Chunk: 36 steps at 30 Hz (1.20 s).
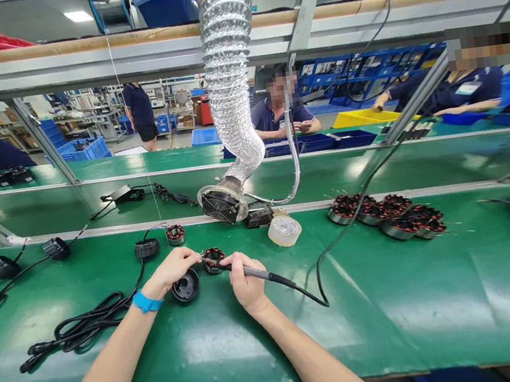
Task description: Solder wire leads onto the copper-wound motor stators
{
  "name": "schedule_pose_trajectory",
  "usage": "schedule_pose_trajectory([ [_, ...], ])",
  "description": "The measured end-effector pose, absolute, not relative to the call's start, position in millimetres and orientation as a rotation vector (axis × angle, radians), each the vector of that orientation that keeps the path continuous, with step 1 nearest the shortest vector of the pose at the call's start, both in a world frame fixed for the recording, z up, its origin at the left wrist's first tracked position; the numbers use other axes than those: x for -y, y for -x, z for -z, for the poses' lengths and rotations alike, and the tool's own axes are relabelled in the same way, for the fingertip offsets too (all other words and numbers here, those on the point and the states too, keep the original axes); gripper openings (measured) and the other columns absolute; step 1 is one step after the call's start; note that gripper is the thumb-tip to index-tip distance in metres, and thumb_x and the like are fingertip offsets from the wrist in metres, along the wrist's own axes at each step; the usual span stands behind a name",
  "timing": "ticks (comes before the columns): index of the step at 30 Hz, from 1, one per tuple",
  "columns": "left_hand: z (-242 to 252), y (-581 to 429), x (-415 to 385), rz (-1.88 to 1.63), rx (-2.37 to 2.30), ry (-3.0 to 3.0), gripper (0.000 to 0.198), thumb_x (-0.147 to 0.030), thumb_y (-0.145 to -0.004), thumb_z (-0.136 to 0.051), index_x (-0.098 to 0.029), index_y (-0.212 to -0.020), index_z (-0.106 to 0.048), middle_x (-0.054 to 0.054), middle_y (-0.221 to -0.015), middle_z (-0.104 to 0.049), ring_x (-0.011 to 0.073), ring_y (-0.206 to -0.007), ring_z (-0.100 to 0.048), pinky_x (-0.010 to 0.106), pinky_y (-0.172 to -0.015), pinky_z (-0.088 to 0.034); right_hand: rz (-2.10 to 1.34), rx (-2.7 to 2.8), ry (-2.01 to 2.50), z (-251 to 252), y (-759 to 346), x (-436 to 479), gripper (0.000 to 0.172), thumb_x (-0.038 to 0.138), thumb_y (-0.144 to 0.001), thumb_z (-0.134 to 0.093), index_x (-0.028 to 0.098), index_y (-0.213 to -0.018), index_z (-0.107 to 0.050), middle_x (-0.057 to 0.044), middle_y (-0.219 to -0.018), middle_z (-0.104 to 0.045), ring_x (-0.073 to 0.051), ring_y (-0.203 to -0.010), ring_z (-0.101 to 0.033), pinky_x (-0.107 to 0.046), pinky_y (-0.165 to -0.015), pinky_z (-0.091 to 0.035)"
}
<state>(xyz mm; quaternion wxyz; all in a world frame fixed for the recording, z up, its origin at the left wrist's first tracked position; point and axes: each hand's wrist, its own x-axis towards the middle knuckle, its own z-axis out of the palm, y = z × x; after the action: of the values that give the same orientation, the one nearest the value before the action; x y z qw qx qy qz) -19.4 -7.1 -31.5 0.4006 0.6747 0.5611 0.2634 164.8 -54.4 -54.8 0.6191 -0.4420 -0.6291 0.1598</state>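
My right hand (pixel 246 279) is closed round the grey grip of a soldering iron (pixel 256 272), whose tip points left. Its tip is close to the fingertips of my left hand (pixel 178 267), which pinch what looks like a thin wire. A copper-wound motor stator (pixel 213 260) lies just behind the iron's tip. Under my left hand, a round black housing (pixel 185 286) sits open side up. Another stator (pixel 175 235) and a black cap with a cable (pixel 146 248) lie farther back. A blue band is on my left wrist.
A fume extraction duct (pixel 231 70) hangs over the bench, its fan (pixel 222 204) behind my hands. Near it stands a roll of clear tape (pixel 284 230). Several stators (pixel 390 214) are grouped right; coiled black cable (pixel 94 319) lies left. The iron's cord (pixel 321 276) loops right. Co-workers sit across.
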Motion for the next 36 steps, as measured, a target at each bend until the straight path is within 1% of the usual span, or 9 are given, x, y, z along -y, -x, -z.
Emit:
schedule_pose_trajectory([
  [7,32,19,7,-0.671,-1.427,-1.681,0.038,-0.053,-0.073,-0.056,-0.015,-0.069,-0.065,0.003,-0.063,-0.060,0.0214,-0.069,-0.055,0.029,-0.063,-0.037,-0.515,1.352,1.046,60,-162,51,0.050,0.043,-0.098,-0.035,0.020,-0.068,-0.069,0.001,-0.045,-0.052,-0.015,-0.045,-0.056,-0.027,-0.048,-0.045],
  [12,32,20,8,-0.662,-1.415,-1.673,0.039,-0.053,-0.073,-0.057,-0.015,-0.071,-0.065,0.002,-0.064,-0.059,0.0202,-0.068,-0.054,0.029,-0.062,-0.036,-0.668,1.183,1.026,63,-160,47,0.054,0.052,-0.097,-0.037,0.018,-0.067,-0.066,0.002,-0.043,-0.049,-0.011,-0.034,-0.044,-0.024,-0.037,-0.035],
  [15,32,20,7,-0.659,-1.414,-1.684,0.040,-0.054,-0.073,-0.057,-0.015,-0.072,-0.065,0.002,-0.064,-0.059,0.0201,-0.067,-0.053,0.029,-0.063,-0.036,-0.698,1.085,1.016,60,-161,45,0.055,0.055,-0.095,-0.038,0.016,-0.067,-0.065,0.004,-0.041,-0.046,-0.010,-0.031,-0.042,-0.022,-0.034,-0.031],
  [25,35,22,4,-0.657,-1.413,-1.690,0.040,-0.054,-0.073,-0.057,-0.015,-0.071,-0.065,0.002,-0.066,-0.060,0.0207,-0.068,-0.054,0.029,-0.063,-0.037,-0.666,1.112,1.008,54,-161,46,0.053,0.054,-0.095,-0.040,0.016,-0.067,-0.064,0.005,-0.039,-0.042,-0.010,-0.032,-0.042,-0.022,-0.035,-0.032],
  [28,34,22,5,-0.659,-1.406,-1.690,0.039,-0.053,-0.072,-0.057,-0.015,-0.070,-0.065,0.003,-0.064,-0.060,0.0208,-0.068,-0.054,0.029,-0.063,-0.037,-0.644,1.170,1.006,59,-161,47,0.053,0.052,-0.096,-0.038,0.018,-0.066,-0.065,0.003,-0.042,-0.046,-0.010,-0.034,-0.043,-0.023,-0.037,-0.034],
  [31,32,21,6,-0.659,-1.419,-1.682,0.039,-0.054,-0.072,-0.058,-0.015,-0.071,-0.065,0.003,-0.064,-0.060,0.0217,-0.069,-0.056,0.029,-0.063,-0.038,-0.608,1.226,1.028,63,-161,48,0.052,0.050,-0.097,-0.038,0.018,-0.067,-0.067,0.002,-0.046,-0.050,-0.012,-0.039,-0.047,-0.025,-0.040,-0.037],
  [36,33,20,6,-0.661,-1.432,-1.675,0.041,-0.054,-0.071,-0.057,-0.015,-0.073,-0.066,0.003,-0.066,-0.061,0.0225,-0.071,-0.057,0.029,-0.064,-0.039,-0.585,1.265,1.035,65,-161,48,0.052,0.048,-0.098,-0.037,0.019,-0.069,-0.069,0.000,-0.048,-0.054,-0.014,-0.045,-0.053,-0.026,-0.045,-0.042],
])
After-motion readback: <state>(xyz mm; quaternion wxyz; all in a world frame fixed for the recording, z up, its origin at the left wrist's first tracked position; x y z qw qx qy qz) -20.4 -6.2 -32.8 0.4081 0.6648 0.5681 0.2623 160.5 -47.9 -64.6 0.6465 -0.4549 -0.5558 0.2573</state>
